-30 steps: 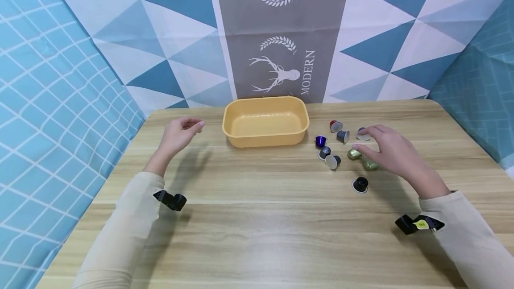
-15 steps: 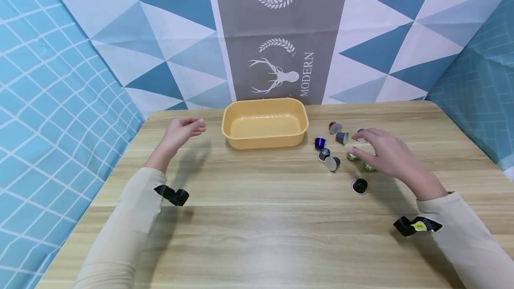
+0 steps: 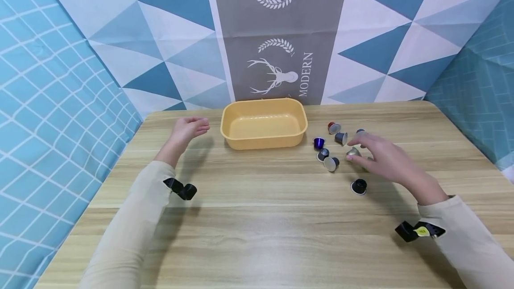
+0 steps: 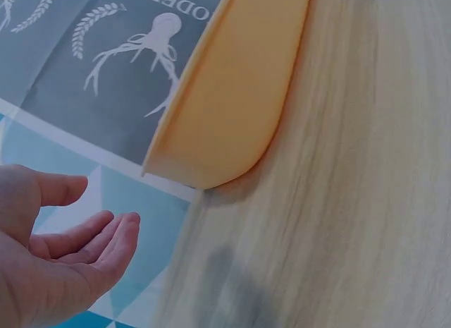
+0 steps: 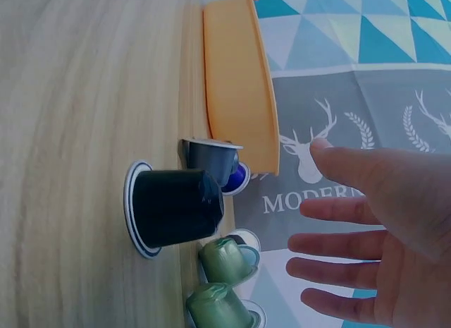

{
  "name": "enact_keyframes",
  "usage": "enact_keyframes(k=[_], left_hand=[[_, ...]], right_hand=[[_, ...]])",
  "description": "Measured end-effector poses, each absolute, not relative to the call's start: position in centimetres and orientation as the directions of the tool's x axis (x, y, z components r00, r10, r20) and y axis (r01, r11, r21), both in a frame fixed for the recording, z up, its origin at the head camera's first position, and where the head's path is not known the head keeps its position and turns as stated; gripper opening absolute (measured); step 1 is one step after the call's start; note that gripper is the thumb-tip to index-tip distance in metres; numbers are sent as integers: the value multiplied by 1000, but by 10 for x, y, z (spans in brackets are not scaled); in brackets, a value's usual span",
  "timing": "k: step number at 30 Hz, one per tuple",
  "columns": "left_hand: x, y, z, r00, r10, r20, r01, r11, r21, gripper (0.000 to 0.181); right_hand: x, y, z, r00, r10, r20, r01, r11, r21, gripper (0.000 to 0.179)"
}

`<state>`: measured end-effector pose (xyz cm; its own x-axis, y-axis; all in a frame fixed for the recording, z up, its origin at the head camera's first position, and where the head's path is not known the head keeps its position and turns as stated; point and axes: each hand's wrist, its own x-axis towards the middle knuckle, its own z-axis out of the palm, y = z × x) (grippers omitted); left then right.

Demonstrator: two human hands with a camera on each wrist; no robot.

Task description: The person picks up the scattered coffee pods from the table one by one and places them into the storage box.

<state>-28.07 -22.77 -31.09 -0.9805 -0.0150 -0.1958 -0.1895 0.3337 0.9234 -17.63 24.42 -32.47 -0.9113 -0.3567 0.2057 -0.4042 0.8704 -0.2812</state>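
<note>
My right hand (image 3: 385, 157) hovers over the right-hand part of a loose group of coffee capsules, holding nothing. Its thumb and fingers are spread in the right wrist view. A green coffee capsule (image 3: 353, 151) shows between thumb and forefinger in the head view; another green capsule (image 5: 218, 307) is mostly covered there by the hand. Nearer the front stands a black capsule (image 3: 358, 186), rim down. My left hand (image 3: 188, 130), loosely bent and holding nothing, is in the air left of a yellow plastic bin (image 3: 265, 143).
Left of my right hand lie a red capsule (image 3: 334, 128), a dark grey one (image 3: 341, 138), a blue one (image 3: 319, 143) and a capsule showing its pale lid (image 3: 331, 164). The wooden table (image 3: 249, 217) ends at a patterned backdrop (image 3: 192, 35) behind the bin.
My left hand has moved slightly right, toward the bin. The right hand has shifted a little left and down over the green capsules, its thumb now beside one. The capsules stay about where they were.
</note>
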Motion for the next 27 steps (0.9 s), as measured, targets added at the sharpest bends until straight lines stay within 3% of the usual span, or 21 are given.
enact_keyframes(k=[27], left_hand=[[-313,-201,-320,-942,15,-335,-323,229,918,45]], right_hand=[[-167,241,-328,-913,-399,87,-403,848,-343,42]])
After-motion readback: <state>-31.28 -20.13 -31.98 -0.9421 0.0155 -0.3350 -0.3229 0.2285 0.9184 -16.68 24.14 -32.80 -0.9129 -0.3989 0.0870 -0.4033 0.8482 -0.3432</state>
